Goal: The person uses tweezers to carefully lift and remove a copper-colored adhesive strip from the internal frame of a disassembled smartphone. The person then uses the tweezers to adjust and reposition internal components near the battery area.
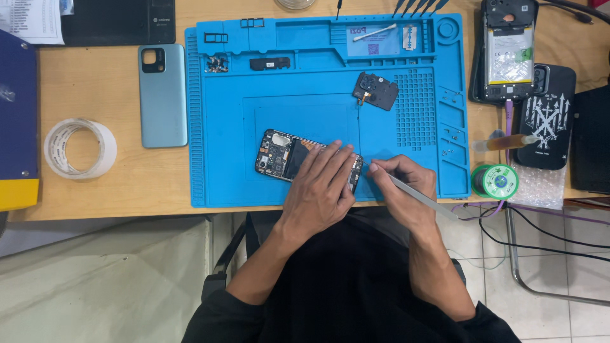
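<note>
An opened phone point(279, 154) with its board bare lies on the blue repair mat point(305, 89). My left hand point(319, 187) rests flat on the phone's right half and holds it down. My right hand point(403, 184) grips a thin metal pry tool point(422, 198), whose tip touches the phone's right end. A black camera cover piece point(376, 90) lies on the mat above. The phone's right half is hidden under my fingers.
A pale blue back cover point(163, 95) and a tape roll point(79, 148) lie left of the mat. To the right are another opened phone point(508, 54), a black printed case point(546, 117), a syringe point(505, 142) and a green wire spool point(496, 181). Small parts sit in the mat's top trays.
</note>
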